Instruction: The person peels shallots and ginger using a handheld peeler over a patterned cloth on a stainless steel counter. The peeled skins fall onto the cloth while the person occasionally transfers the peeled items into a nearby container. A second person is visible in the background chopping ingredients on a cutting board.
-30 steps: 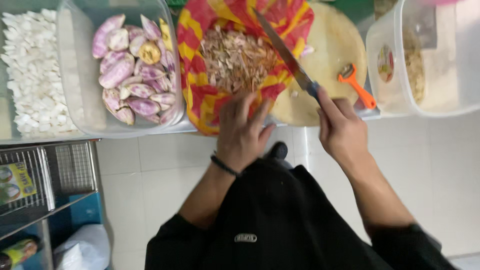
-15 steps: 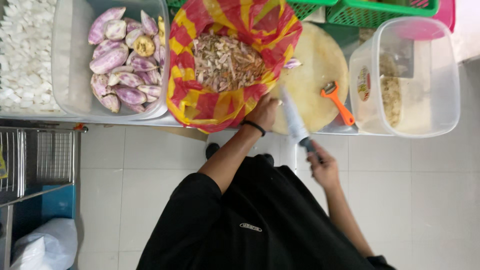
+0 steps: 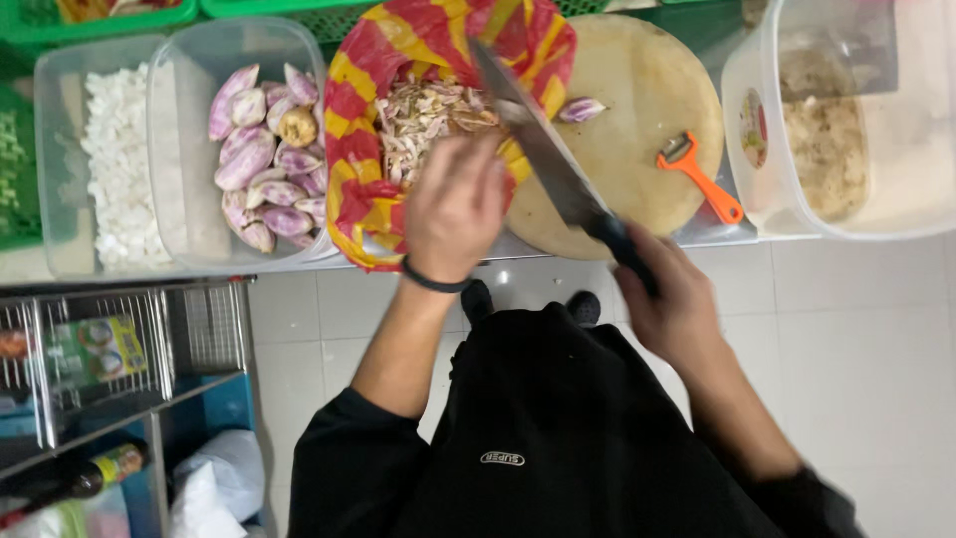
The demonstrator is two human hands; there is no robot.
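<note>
Knife [image 3: 543,149] raised — now over bag [image 3: 398,90].

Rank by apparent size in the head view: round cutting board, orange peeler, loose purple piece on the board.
1. round cutting board
2. orange peeler
3. loose purple piece
All three lie at similar depth.

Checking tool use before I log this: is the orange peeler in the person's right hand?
No: the orange peeler lies on the round cutting board, while the right hand grips a knife.
</note>
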